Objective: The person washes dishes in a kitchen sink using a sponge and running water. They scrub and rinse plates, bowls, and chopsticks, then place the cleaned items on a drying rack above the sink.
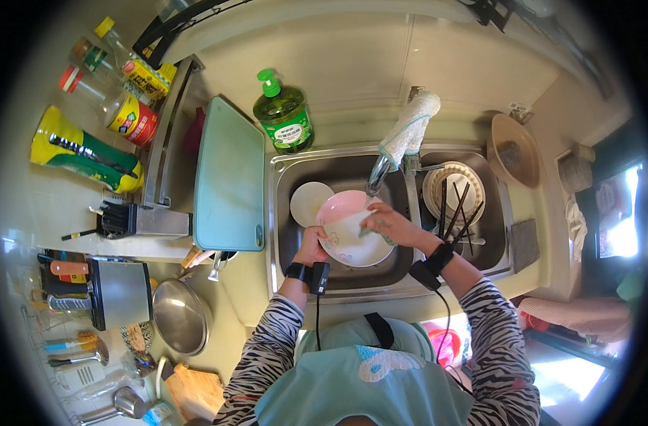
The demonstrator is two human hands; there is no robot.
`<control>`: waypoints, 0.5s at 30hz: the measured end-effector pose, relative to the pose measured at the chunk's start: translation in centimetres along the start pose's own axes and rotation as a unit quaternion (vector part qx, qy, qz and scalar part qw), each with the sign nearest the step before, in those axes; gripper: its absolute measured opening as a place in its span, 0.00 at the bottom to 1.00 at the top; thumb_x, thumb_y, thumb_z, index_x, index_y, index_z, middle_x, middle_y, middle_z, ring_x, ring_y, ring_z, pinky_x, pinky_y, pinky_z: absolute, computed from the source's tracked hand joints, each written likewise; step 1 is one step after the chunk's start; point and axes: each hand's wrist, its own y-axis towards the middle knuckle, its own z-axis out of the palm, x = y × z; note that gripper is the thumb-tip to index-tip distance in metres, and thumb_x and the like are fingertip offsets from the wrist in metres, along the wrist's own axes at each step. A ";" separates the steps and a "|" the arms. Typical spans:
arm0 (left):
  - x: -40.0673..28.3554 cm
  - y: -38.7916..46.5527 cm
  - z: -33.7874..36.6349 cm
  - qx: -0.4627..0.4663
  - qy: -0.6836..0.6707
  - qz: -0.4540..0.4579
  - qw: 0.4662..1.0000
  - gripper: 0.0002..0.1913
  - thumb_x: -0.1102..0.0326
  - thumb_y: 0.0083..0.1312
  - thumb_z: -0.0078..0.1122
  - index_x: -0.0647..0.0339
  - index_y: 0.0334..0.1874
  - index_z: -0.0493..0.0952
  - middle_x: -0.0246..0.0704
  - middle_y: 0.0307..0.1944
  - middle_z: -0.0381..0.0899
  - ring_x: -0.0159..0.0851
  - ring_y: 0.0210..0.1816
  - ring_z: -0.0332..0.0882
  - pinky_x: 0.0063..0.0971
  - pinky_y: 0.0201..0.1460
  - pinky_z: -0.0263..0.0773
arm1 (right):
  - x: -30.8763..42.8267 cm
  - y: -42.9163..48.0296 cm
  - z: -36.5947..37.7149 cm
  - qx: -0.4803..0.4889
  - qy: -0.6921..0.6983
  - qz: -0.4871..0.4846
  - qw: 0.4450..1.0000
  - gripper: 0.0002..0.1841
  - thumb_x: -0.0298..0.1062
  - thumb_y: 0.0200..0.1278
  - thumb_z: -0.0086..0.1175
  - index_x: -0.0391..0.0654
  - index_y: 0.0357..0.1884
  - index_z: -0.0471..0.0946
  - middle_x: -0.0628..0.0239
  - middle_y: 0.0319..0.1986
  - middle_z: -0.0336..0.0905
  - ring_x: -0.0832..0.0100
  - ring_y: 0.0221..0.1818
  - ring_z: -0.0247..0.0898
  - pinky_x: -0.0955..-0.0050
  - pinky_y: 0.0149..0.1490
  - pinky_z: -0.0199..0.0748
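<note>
My left hand (312, 246) grips the near left rim of a pink-and-white plate (350, 242) with a flower print. The plate is held tilted over the left basin of a stainless steel sink (297, 277). In my right hand (390, 223) is a crumpled dishcloth (367, 226), pressed against the plate's right side. Directly above the plate hangs the chrome faucet spout (377, 178), its upper part wrapped in a white towel (412, 128). Behind the plate, a white dish (309, 201) lies in the same basin.
Bowls (475, 183) with several dark chopsticks (457, 210) and cutlery fill the right basin. A green dish soap pump bottle (285, 120) stands behind the sink. To the left leans a teal cutting board (231, 175). At right are a tan basin (513, 152) and a grey sponge cloth (524, 247).
</note>
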 end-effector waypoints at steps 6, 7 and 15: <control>1.9 -0.5 1.3 0.011 -0.057 0.052 0.997 0.33 0.72 0.48 0.46 0.67 0.63 0.66 0.47 0.55 0.75 0.50 0.58 0.74 0.42 0.64 0.70 | -1.6 2.2 2.3 -0.133 0.066 0.016 0.989 0.21 0.48 0.72 0.48 0.41 0.55 0.72 0.57 0.44 0.71 0.61 0.54 0.67 0.66 0.63 0.61; 2.1 -0.8 1.9 0.001 -0.056 0.070 0.996 0.33 0.72 0.48 0.46 0.67 0.63 0.66 0.46 0.54 0.76 0.50 0.57 0.75 0.41 0.63 0.71 | -1.6 2.6 2.6 -0.145 -0.041 0.014 0.989 0.22 0.50 0.71 0.49 0.40 0.54 0.72 0.57 0.41 0.70 0.61 0.51 0.69 0.66 0.61 0.63; 3.4 -0.2 1.8 -0.032 -0.066 0.113 0.991 0.27 0.73 0.47 0.47 0.64 0.55 0.70 0.40 0.44 0.77 0.41 0.43 0.77 0.34 0.50 0.75 | 0.7 2.0 3.0 -0.344 -0.224 0.121 0.904 0.25 0.40 0.53 0.67 0.41 0.50 0.73 0.54 0.41 0.66 0.52 0.47 0.66 0.58 0.50 0.69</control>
